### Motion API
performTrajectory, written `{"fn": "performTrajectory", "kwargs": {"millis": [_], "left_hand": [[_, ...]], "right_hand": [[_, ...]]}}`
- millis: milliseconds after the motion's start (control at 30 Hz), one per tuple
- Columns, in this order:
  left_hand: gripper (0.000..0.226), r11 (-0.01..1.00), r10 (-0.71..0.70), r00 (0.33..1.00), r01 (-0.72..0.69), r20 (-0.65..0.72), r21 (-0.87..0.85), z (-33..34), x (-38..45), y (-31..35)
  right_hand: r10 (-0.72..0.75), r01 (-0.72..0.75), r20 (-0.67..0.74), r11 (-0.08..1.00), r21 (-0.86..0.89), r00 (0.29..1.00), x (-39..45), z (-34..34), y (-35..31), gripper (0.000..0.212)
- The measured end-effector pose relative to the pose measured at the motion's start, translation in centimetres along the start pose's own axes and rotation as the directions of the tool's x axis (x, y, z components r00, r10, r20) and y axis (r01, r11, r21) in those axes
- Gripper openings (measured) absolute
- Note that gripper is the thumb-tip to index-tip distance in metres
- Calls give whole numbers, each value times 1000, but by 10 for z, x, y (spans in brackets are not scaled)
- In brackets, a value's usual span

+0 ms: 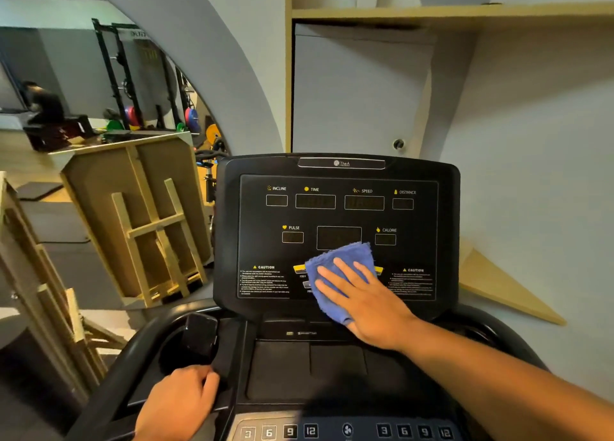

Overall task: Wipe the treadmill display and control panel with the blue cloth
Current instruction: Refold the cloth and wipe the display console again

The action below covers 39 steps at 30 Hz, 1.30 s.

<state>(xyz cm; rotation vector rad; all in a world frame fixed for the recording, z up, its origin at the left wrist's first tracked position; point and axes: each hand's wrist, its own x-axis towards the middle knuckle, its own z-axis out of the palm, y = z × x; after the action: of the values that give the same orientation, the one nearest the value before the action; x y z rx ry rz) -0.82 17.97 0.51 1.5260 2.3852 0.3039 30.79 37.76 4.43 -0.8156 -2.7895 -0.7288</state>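
upper display (339,204) unobstructed, phone (199,337) crowding left tray

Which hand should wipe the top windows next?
The right hand, probably: it already presses the blue cloth flat on the display. The left hand grips the handrail.

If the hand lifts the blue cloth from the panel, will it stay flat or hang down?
The fuzzy blue terry cloth would probably hang limp: it already folds and droops below the flat right hand. It looks thin, so likely light. Its nap may grip the glossy black treadmill console a little, so it is unlikely to slide freely.
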Motion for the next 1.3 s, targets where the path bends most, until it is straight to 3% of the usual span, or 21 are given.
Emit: {"fn": "performTrajectory", "kwargs": {"millis": [67, 200, 267, 300, 367, 433, 567, 667, 733, 800, 833, 900, 967, 1100, 1167, 1233, 1300], "left_hand": [[37, 1000, 3, 1000, -3, -10, -4, -1, 1, 1], [37, 1000, 11, 1000, -11, -25, -4, 3, 1, -3], [37, 1000, 28, 998, -29, -58, -4, 5, -1, -4], [37, 999, 37, 997, -37, -70, -7, 6, -2, -4], [38, 999, 51, 996, -51, -75, -8, 5, -3, -4], [38, 998, 56, 996, -57, -74, -11, 4, -4, -4], [35, 998, 66, 995, -66, -69, 2, 3, -6, -2], [36, 998, 54, 995, -57, -79, -38, 4, -4, -5], [38, 998, 40, 996, -44, -77, -46, 8, -1, -9], [38, 998, 38, 996, -42, -82, -52, 11, 1, -12], [38, 997, 45, 995, -50, -90, -51, 13, 1, -13], [39, 997, 55, 994, -60, -99, -42, 14, 3, -15], [38, 997, 67, 992, -70, -103, -29, 16, 4, -15], [38, 997, 50, 995, -55, -89, -54, 17, 4, -16], [38, 997, 48, 995, -53, -90, -53, 16, 4, -16], [39, 996, 50, 994, -56, -96, -62, 15, 5, -16], [39, 996, 59, 992, -66, -107, -62, 16, 6, -16]], "right_hand": [[21, -20, -17, 1000, 16, 1000, 23, -16, 16, 80], [365, -350, -104, 926, 143, 925, 72, -33, -11, 84], [441, -416, -122, 890, 186, 889, 83, -26, -45, 85], [386, -361, -120, 914, 187, 915, 82, -21, -61, 85], [115, -102, -96, 986, 135, 989, 72, -8, -83, 84], [-103, 107, -50, 990, 92, 993, 64, -2, -82, 81], [-244, 245, -15, 970, 5, 970, 86, -19, -36, 74], [35, -29, -139, 998, 47, 990, 138, -53, -12, 73], [247, -229, -199, 967, 111, 948, 172, -71, -14, 73], [314, -285, -220, 946, 155, 923, 187, -69, -36, 76], [261, -231, -222, 961, 151, 940, 185, -61, -53, 79], [5, 13, -188, 995, 99, 982, 164, -39, -85, 83], [-223, 231, -105, 970, 70, 969, 140, -20, -101, 83], [-413, 415, -52, 910, 11, 909, 151, -26, -74, 71], [-314, 314, -97, 949, -8, 945, 180, -50, -50, 73], [-95, 103, -177, 994, 35, 980, 215, -82, -25, 72], [123, -97, -222, 987, 124, 967, 243, -107, -9, 67]]}}
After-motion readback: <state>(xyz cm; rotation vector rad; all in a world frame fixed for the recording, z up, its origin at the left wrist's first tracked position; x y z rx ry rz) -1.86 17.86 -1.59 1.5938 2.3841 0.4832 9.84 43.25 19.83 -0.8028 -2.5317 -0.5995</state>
